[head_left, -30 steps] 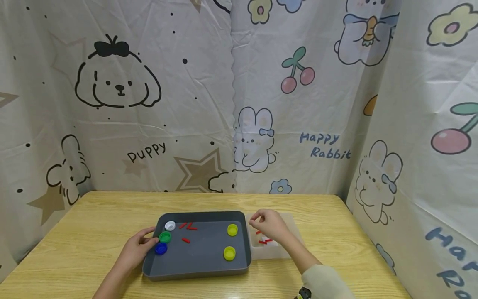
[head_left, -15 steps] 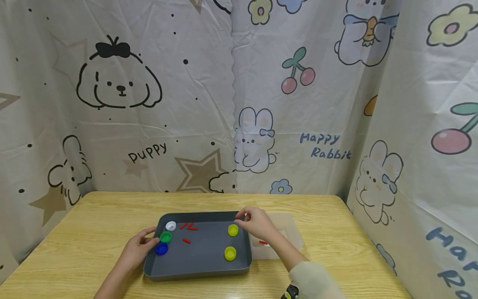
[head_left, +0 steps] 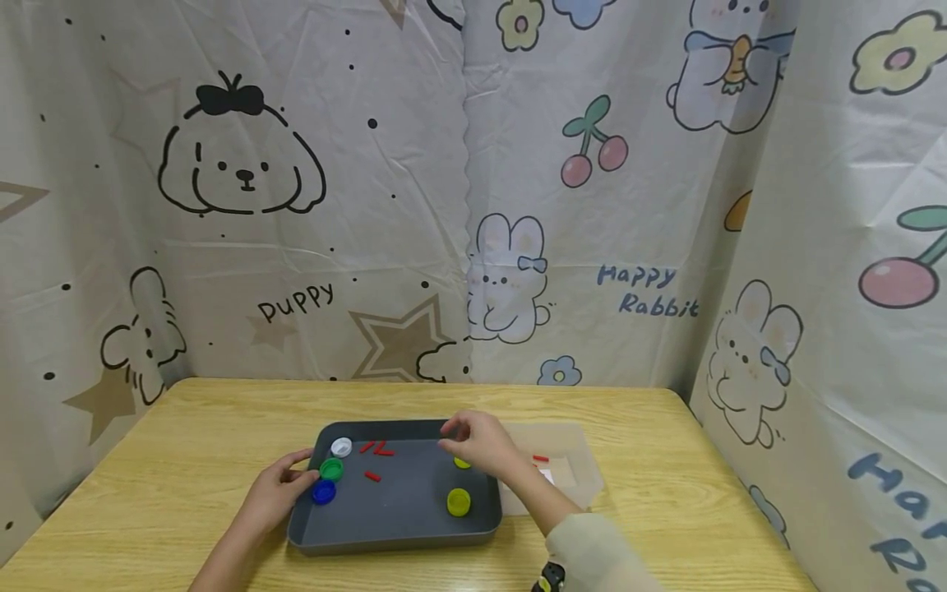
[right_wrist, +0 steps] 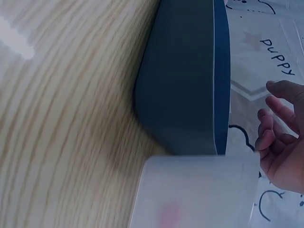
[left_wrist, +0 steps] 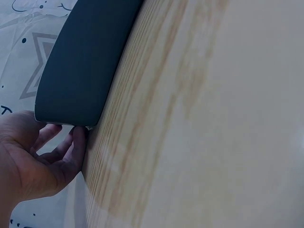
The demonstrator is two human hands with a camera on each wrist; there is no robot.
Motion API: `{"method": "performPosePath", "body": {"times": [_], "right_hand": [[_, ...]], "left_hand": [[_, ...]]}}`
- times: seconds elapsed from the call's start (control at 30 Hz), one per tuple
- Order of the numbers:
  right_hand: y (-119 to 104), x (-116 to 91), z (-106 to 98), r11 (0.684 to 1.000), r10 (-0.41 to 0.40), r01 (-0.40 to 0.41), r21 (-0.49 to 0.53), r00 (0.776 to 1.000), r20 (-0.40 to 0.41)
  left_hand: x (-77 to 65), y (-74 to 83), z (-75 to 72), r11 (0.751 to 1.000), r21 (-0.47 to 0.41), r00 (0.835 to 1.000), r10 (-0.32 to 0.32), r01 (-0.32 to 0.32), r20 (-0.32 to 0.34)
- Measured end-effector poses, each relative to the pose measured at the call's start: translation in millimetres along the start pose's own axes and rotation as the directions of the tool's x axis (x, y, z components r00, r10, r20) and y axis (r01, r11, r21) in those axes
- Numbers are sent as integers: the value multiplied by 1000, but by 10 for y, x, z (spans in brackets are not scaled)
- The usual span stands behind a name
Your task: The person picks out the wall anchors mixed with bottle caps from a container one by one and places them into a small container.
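A dark grey tray (head_left: 399,538) lies on the table, gripped at its left edge by my left hand (head_left: 275,493), thumb over the rim and fingers outside; the left wrist view shows those fingers (left_wrist: 78,147) against the tray's end. Inside along the left are white (head_left: 341,447), green (head_left: 331,469) and blue (head_left: 324,492) bottle caps, with several short red sticks (head_left: 373,476) beside them. My right hand (head_left: 481,444) hovers over the right side, fingers bent, partly covering one yellow cap (head_left: 462,464). Another yellow cap (head_left: 459,502) sits nearer. I cannot tell whether the right fingertips hold anything.
A shallow translucent box (head_left: 588,473) adjoins the tray's right side, with a red stick (head_left: 541,458) and something white (head_left: 546,475) visible in it; my right forearm hides part of it. A printed curtain (head_left: 399,205) hangs behind the wooden table (head_left: 222,411).
My right hand has moved left from above the translucent box to above the tray's right side. My left hand stays at the tray's left edge.
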State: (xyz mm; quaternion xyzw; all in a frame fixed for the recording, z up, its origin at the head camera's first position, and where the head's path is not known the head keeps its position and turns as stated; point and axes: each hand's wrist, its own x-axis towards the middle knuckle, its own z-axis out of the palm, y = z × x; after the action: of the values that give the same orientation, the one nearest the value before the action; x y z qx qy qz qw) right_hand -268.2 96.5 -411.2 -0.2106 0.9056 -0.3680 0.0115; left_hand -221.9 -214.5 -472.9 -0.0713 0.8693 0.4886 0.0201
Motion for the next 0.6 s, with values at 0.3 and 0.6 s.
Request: {"method": "performPosePath", "body": {"times": [0.3, 0.6], "right_hand": [[-70, 72, 196, 1000, -17, 16, 19, 1000, 26], [-127, 128, 421, 1000, -28, 27, 10, 998, 52]], "left_hand": [[4, -10, 9, 1000, -12, 1000, -15, 15, -2], [11, -23, 10, 1000, -9, 1000, 3, -3, -3]]}}
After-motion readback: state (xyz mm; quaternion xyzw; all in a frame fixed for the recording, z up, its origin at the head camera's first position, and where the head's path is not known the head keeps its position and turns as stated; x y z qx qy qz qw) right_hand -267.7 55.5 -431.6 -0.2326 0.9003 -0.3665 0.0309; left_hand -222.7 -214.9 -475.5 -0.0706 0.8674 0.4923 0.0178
